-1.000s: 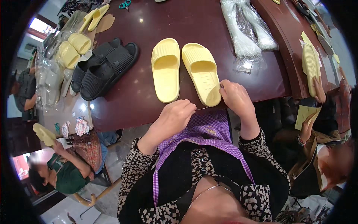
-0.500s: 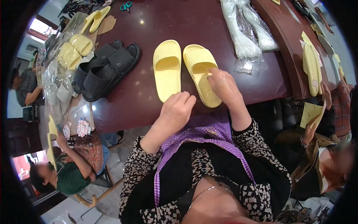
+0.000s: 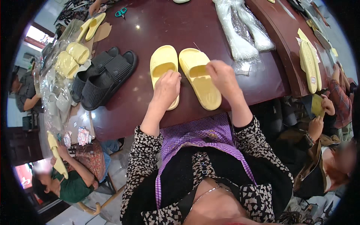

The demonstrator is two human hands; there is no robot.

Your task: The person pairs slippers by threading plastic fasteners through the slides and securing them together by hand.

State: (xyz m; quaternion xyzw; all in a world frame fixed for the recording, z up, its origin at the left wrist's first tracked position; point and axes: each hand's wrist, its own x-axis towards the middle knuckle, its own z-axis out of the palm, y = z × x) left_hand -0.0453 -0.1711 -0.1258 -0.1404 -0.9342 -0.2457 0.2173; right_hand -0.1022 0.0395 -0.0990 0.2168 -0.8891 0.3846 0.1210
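A pair of pale yellow slippers lies side by side on the dark red-brown table (image 3: 135, 33), toes pointing away from me. My left hand (image 3: 167, 88) rests on the heel half of the left yellow slipper (image 3: 162, 62), fingers curled at its inner edge. My right hand (image 3: 222, 77) grips the right yellow slipper (image 3: 204, 92) just behind its strap, fingers bent down onto it. The two hands are a short gap apart, and a thin pale strand sticks up near the right slipper's toe. What the fingertips pinch is hidden.
A pair of black slippers (image 3: 105, 77) lies left of the yellow pair. Bagged yellow slippers (image 3: 71, 58) pile at the far left, clear plastic bags (image 3: 243, 30) at the back right, scissors (image 3: 120, 12) far back. One person (image 3: 63, 183) sits lower left, another (image 3: 326, 131) right.
Both my hands have moved forward from the table's near edge onto the yellow slippers, the left onto the left one, the right up to the right one's strap.
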